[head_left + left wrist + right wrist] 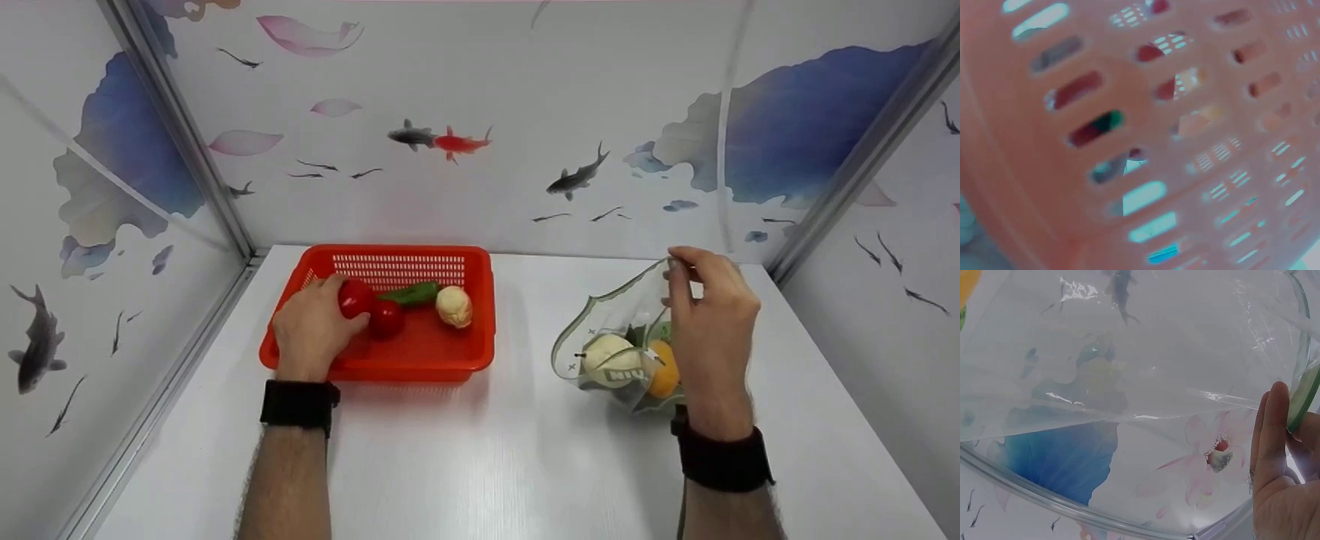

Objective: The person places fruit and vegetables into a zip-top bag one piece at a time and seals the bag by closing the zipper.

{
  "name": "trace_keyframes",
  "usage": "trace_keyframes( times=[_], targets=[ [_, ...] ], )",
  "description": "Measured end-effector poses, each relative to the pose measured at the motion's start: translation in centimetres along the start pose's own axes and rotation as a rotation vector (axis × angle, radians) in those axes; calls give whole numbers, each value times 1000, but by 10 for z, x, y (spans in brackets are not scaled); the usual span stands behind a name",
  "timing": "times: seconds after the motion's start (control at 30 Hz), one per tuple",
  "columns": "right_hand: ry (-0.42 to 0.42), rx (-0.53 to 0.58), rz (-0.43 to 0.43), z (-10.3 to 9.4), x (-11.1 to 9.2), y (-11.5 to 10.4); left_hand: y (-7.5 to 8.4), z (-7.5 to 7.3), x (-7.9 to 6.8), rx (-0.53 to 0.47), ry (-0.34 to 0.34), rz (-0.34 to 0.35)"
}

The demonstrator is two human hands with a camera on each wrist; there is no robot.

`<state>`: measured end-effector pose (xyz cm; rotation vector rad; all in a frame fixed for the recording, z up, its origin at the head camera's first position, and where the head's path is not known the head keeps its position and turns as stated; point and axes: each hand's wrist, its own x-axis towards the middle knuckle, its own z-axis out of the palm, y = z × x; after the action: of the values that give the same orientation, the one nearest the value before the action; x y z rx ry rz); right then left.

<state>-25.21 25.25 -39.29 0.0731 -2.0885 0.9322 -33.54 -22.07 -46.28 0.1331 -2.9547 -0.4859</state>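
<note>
In the head view my left hand (311,326) reaches into a red plastic basket (480,360). Its fingers and thumb grip a glossy red round fruit (356,298); the exact kind is unclear. A second red fruit (386,319) lies against it. My right hand (712,315) pinches the green-trimmed rim of a clear bag (600,315) and holds that edge up. Inside the bag sit a pale round fruit with a stem (611,360), an orange (663,369) and something green. The right wrist view shows the thumb and fingers on the bag's green edge (1303,399).
A green pepper (411,294) and a cream-coloured bulb-like vegetable (454,307) also lie in the basket. Both stand on a white table (480,465), basket left and bag right. Printed panels (480,202) enclose the back and sides. Basket slots (1145,194) fill the left wrist view.
</note>
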Motion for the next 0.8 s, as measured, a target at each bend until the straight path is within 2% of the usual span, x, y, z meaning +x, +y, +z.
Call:
trace_keyframes(
  times=[0.37,0.53,0.8],
  targets=[
    [-10,-13,-6,1,0,0,15,-8,-7,27,124,89],
    [-11,-14,-7,1,-1,0,27,-11,-11,-33,119,109],
    [-10,-13,-10,1,1,0,49,-13,-19,-156,101,197]
  ],
)
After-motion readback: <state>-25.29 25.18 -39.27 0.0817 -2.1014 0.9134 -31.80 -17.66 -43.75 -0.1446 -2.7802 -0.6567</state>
